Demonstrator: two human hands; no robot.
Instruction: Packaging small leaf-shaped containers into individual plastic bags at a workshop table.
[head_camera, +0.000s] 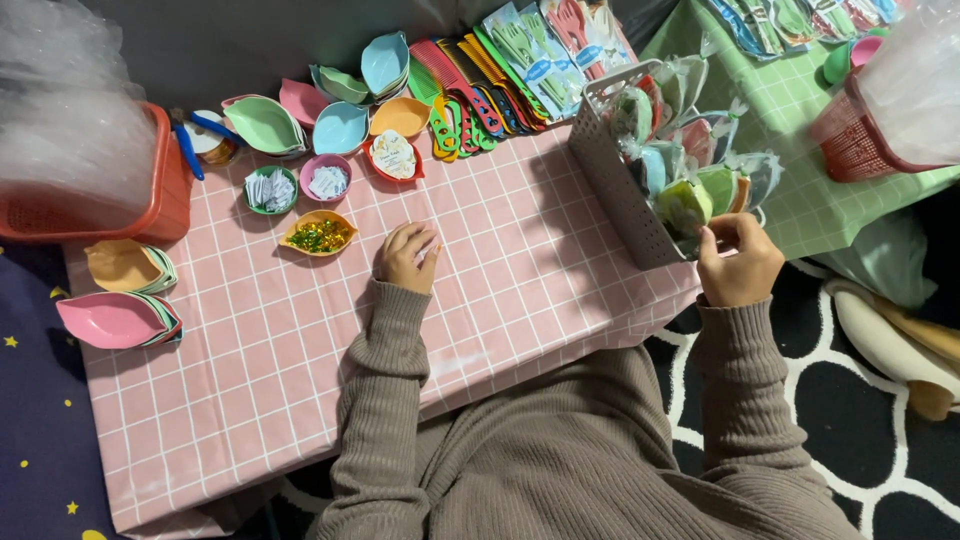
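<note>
Clear-wrapped packages in grey basket

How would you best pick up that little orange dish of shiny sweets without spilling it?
Grip the orange leaf-shaped dish across its narrow middle, by the two long rims, coming straight down from above. It sits flat and open on the pink checked tablecloth, filled with loose pieces, so probably keep it level.

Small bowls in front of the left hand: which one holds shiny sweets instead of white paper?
The orange leaf-shaped bowl, nearest the left hand; the green bowl and pink bowl hold white paper.
</note>
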